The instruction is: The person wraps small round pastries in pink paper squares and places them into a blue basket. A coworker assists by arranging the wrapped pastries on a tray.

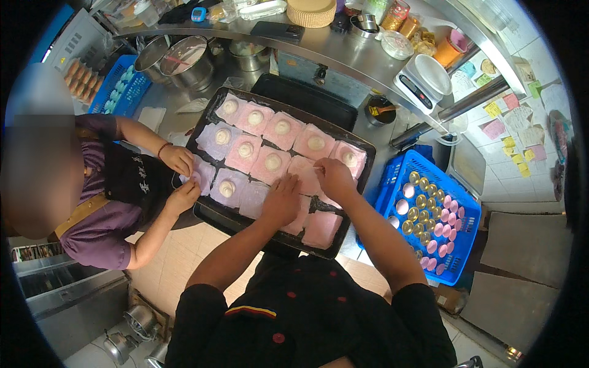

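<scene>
A black baking tray (360, 195) holds rows of thin pink and lilac square sheets, many with a round dollop of cream, such as the cream-topped pink square (282, 127). Over the middle of the tray, my left hand (284, 198) rests with its fingertips at the lower left edge of a pink square sheet (304, 173). My right hand (335, 178) pinches that sheet's upper right corner between thumb and fingers. A plain pink square (322, 229) lies at the tray's near corner.
On the left a co-worker's two hands (186, 177) handle a lilac piece at the tray's edge. A blue crate (469, 244) of small pink and gold cups stands at right. Behind are steel bowls (187, 64), a dark empty tray (303, 99) and a shelf with a scale (421, 85).
</scene>
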{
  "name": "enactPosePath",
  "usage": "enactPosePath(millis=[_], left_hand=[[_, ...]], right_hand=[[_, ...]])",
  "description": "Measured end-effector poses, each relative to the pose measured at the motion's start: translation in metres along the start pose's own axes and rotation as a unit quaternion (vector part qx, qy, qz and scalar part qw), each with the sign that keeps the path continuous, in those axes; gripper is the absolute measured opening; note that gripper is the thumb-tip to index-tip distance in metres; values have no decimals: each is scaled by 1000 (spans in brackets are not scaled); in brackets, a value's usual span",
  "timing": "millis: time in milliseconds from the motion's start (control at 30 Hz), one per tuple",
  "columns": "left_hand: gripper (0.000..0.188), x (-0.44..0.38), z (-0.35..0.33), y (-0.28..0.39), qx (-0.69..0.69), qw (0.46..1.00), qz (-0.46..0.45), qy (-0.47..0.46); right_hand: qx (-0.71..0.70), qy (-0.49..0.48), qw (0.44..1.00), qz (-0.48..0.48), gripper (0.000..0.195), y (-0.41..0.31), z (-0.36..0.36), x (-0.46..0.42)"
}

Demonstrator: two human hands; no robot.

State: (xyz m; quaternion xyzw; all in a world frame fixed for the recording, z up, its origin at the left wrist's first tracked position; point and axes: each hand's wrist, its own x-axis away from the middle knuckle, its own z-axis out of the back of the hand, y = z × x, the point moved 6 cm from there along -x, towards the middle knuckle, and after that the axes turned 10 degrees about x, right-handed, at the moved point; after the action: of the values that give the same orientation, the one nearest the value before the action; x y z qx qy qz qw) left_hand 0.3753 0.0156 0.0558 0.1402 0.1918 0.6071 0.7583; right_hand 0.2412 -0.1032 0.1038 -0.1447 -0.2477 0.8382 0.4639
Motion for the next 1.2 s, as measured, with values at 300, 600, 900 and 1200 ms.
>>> enactPosePath(millis=[300,600,900,1200], left_hand=[[48,-8,-1,3,40,999,16,21],[51,-20,-7,-2,50,996,78,0],[39,-5,8,-10,800,499,328,58],[27,87,3,-21,641,666,380,12]], right_hand=[[55,31,997,47,16,-36,70,-3],[55,37,996,59,13,-71,133,3],[32,-22,993,110,17,-87,138,33],[-11,-48,994,102,18,-55,41,94]])
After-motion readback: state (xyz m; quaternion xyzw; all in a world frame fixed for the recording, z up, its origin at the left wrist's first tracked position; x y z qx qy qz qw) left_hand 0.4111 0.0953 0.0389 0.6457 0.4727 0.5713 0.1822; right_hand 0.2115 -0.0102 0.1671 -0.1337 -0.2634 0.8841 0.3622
